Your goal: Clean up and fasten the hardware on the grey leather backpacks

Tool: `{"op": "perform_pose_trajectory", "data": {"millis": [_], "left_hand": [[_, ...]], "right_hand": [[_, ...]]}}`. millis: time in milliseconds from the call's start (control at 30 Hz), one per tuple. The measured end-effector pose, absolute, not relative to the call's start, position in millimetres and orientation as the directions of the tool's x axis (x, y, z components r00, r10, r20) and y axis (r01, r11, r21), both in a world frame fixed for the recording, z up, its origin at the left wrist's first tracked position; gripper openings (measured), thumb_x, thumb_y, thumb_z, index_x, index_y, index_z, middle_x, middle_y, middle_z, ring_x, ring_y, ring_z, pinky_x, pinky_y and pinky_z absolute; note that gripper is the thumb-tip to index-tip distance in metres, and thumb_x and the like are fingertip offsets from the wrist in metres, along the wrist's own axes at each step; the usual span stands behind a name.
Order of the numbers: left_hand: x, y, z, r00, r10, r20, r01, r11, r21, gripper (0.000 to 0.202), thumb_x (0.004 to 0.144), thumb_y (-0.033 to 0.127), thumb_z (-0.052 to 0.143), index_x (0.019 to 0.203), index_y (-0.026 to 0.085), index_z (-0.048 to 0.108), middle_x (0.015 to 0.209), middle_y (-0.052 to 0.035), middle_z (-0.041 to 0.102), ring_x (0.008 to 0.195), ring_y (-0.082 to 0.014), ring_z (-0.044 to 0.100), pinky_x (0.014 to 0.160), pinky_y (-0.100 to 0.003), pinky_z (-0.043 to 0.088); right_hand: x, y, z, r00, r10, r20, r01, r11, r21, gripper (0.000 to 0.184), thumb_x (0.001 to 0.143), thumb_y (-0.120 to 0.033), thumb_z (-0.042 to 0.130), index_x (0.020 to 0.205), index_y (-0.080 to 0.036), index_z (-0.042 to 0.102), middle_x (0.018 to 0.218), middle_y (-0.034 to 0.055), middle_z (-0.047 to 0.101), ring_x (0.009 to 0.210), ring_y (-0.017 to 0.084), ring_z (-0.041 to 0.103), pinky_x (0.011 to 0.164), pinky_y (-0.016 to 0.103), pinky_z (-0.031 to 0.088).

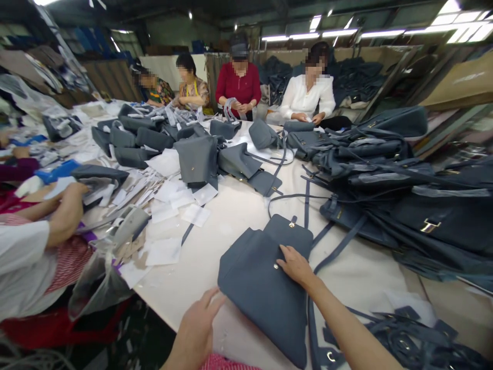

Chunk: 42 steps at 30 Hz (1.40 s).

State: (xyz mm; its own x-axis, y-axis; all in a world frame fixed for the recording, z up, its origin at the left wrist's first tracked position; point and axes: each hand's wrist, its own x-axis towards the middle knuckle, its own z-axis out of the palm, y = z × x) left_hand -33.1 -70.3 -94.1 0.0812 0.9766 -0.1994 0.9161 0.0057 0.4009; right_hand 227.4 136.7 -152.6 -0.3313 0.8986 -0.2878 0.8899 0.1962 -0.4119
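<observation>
A dark blue-grey bag (262,288) lies on the table before me, its flap (295,234) folded open toward the far side. A small metal clasp shows near the flap's end, and a metal stud (276,266) on the body. My right hand (297,266) rests on the bag, thumb and forefinger apart beside the stud. At the bag's left edge is my left hand (198,324), fingers spread and the tips at or just touching the edge; exact contact is unclear. Long straps (342,244) run off to the bag's right.
Stacked dark bags (385,159) rise on the right. Loose straps with metal fittings (408,339) lie at the near right. More bags (196,159) and white paper sheets (165,252) cover the left and middle. Several co-workers sit around the table, one person's arm (63,216) close at left.
</observation>
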Motion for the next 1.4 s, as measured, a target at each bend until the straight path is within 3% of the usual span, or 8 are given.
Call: {"op": "perform_pose_trajectory", "data": {"millis": [100, 233, 400, 600, 833, 1000, 1200, 1400], "left_hand": [[-33.3, -72.8, -99.3, 0.048, 0.981, -0.187, 0.929, 0.025, 0.369, 0.068, 0.066, -0.008, 0.039, 0.123, 0.023, 0.061, 0.132, -0.0117, 0.060, 0.117, -0.0264, 0.059, 0.100, -0.046, 0.047], [-27.1, -74.1, -103.9, -0.016, 0.982, -0.187, 0.884, 0.101, 0.456, 0.074, 0.072, -0.007, 0.032, 0.135, 0.025, 0.050, 0.123, -0.0087, 0.065, 0.104, -0.0189, 0.065, 0.087, -0.032, 0.055], [3.6, -44.2, -94.9, 0.111, 0.993, 0.040, 0.761, -0.111, 0.639, 0.051, 0.074, -0.002, 0.041, 0.115, 0.020, 0.063, 0.132, -0.0137, 0.056, 0.119, -0.0258, 0.054, 0.101, -0.048, 0.047], [55.7, 13.1, -104.4, -0.023, 0.984, -0.178, 0.452, 0.169, 0.876, 0.026, 0.072, 0.000, 0.052, 0.088, 0.018, 0.062, 0.089, -0.0030, 0.060, 0.084, -0.0166, 0.058, 0.080, -0.032, 0.050], [80.0, 26.1, -115.2, -0.165, 0.962, -0.217, 0.364, 0.264, 0.893, 0.023, 0.067, 0.002, 0.062, 0.079, 0.019, 0.053, 0.080, 0.0028, 0.052, 0.076, -0.0138, 0.050, 0.073, -0.027, 0.043], [82.4, 28.4, -116.9, -0.139, 0.989, -0.052, 0.548, 0.121, 0.828, 0.018, 0.078, 0.003, 0.054, 0.072, 0.019, 0.051, 0.076, 0.0014, 0.053, 0.074, -0.0150, 0.051, 0.070, -0.027, 0.042], [84.2, 19.4, -129.3, 0.101, 0.995, 0.022, 0.836, -0.097, 0.540, 0.014, 0.086, 0.005, 0.051, 0.080, 0.015, 0.058, 0.084, -0.0076, 0.061, 0.082, -0.0215, 0.057, 0.075, -0.034, 0.046], [59.6, -17.5, -105.6, 0.544, 0.765, -0.344, 0.812, -0.377, 0.446, 0.030, 0.085, 0.043, 0.064, 0.072, 0.016, 0.065, 0.076, -0.0085, 0.069, 0.082, -0.0265, 0.064, 0.079, -0.039, 0.049]], "right_hand": [[229.3, 152.5, -151.8, -0.365, 0.863, -0.349, 0.899, 0.229, -0.374, 0.050, 0.082, -0.022, 0.063, 0.129, -0.013, 0.051, 0.126, 0.0176, 0.060, 0.117, 0.030, 0.056, 0.097, 0.044, 0.041], [228.0, 170.1, -140.1, -0.382, 0.818, -0.431, 0.892, 0.203, -0.405, 0.035, 0.071, -0.024, 0.071, 0.105, -0.019, 0.063, 0.106, 0.0130, 0.068, 0.105, 0.033, 0.060, 0.086, 0.040, 0.041], [227.5, 175.4, -118.3, -0.431, 0.718, -0.547, 0.809, 0.038, -0.587, 0.028, 0.063, -0.025, 0.073, 0.090, -0.021, 0.066, 0.092, 0.0067, 0.072, 0.095, 0.030, 0.063, 0.080, 0.036, 0.045], [228.4, 152.9, -101.0, -0.554, 0.461, -0.693, 0.620, -0.327, -0.713, 0.027, 0.068, -0.041, 0.064, 0.079, -0.017, 0.070, 0.074, 0.0067, 0.076, 0.062, 0.022, 0.067, 0.060, 0.033, 0.052], [226.6, 143.9, -92.5, -0.583, 0.527, -0.618, 0.522, -0.339, -0.782, 0.024, 0.070, -0.038, 0.066, 0.078, -0.016, 0.071, 0.073, 0.0029, 0.074, 0.069, 0.021, 0.065, 0.065, 0.030, 0.051], [225.7, 143.9, -87.8, -0.575, 0.591, -0.566, 0.564, -0.215, -0.797, 0.014, 0.068, -0.029, 0.066, 0.076, -0.018, 0.072, 0.077, 0.0017, 0.074, 0.078, 0.024, 0.064, 0.072, 0.032, 0.047], [224.6, 136.1, -86.1, -0.566, 0.640, -0.520, 0.584, -0.133, -0.801, 0.012, 0.071, -0.027, 0.062, 0.073, -0.019, 0.071, 0.075, 0.0004, 0.074, 0.074, 0.022, 0.064, 0.067, 0.030, 0.047], [219.6, 141.2, -89.2, -0.522, 0.778, -0.350, 0.537, -0.019, -0.843, 0.017, 0.071, -0.028, 0.060, 0.082, -0.021, 0.072, 0.086, 0.0031, 0.074, 0.086, 0.025, 0.065, 0.079, 0.034, 0.048]]}}
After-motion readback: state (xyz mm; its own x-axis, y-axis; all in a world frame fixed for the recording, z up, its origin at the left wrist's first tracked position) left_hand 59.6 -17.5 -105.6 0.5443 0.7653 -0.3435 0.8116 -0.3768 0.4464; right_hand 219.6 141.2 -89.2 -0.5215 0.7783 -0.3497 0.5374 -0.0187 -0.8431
